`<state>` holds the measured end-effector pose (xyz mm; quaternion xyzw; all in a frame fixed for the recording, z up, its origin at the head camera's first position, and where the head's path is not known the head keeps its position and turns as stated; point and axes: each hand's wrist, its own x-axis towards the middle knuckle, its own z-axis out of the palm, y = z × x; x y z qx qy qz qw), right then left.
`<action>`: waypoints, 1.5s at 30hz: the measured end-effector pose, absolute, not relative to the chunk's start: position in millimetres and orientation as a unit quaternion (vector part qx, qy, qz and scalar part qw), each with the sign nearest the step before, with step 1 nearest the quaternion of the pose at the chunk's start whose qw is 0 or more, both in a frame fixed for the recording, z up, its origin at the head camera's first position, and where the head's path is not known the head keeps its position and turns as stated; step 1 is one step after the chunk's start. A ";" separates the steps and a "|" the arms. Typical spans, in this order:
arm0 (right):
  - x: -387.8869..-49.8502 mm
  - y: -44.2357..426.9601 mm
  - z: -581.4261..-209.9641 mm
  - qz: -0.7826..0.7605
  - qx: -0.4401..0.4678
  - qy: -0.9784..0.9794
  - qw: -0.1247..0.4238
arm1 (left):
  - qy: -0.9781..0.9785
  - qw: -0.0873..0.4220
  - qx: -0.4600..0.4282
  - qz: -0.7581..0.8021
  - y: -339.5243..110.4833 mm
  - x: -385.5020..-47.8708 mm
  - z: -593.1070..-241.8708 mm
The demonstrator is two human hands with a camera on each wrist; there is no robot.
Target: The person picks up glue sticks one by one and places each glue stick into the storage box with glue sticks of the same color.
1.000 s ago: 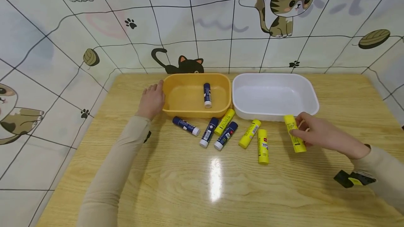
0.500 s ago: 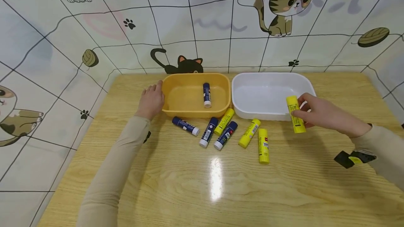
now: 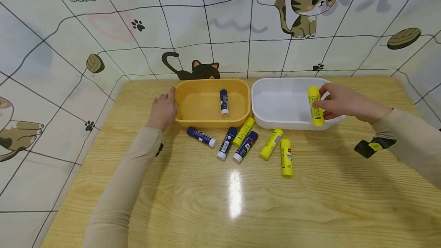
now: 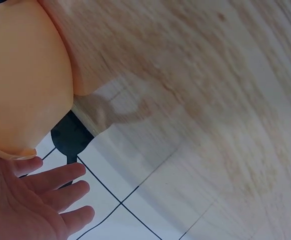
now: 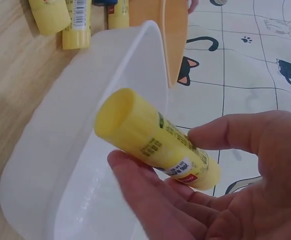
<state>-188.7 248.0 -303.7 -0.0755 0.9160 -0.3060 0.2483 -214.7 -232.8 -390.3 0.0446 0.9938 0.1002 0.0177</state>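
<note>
- Yellow cylindrical plastic-looking glue stick (image 3: 316, 105): held up at the right end of the white plastic-looking tray with rounded corners (image 3: 286, 124), overlapping its near rim in the head view. I can't judge its height over the bottom.
- Step as I read it: setting it down in that tray. I'd get the near end past the rim, turn the stick along the tray's length, go low, and release only at contact. Dropped from height, a round tube would likely bounce or roll.
- Long axis: roughly front-to-back, across the tray's length, far end leaning slightly left. Right wrist view shows a recessed round end, facing the near side; I can't tell which end is the cap.
- Right hand (image 3: 344, 100): pinching the stick, thumb one side, fingers the other, spread just to its width.
- Left hand (image 3: 163, 111): fingers extended and apart at the left rim of the orange plastic-looking tray (image 3: 206, 123); thumb hidden in its wrist view, no grasp I can confirm.
- Inside the orange tray: one dark-blue cylindrical glue stick with a white end (image 3: 224, 103).
- On the wood-grain worktop (image 3: 296, 209), near side of both trays: three more dark-blue sticks (image 3: 226, 143), three yellow ones (image 3: 286, 157).
</note>
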 end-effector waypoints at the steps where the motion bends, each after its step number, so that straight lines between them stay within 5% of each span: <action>1: -191.1 246.9 -303.8 -0.303 -0.074 0.916 0.251 | 0.994 0.018 0.043 0.101 -232.9 -214.5 -390.3; 28: -271.5 246.7 -314.6 -0.231 -0.034 0.909 0.344 | 0.994 0.021 0.039 0.103 -232.9 -213.6 -387.1; 45: -285.0 247.3 -346.4 -0.206 0.004 0.889 0.408 | 0.994 0.022 0.034 0.102 -232.1 -213.6 -387.8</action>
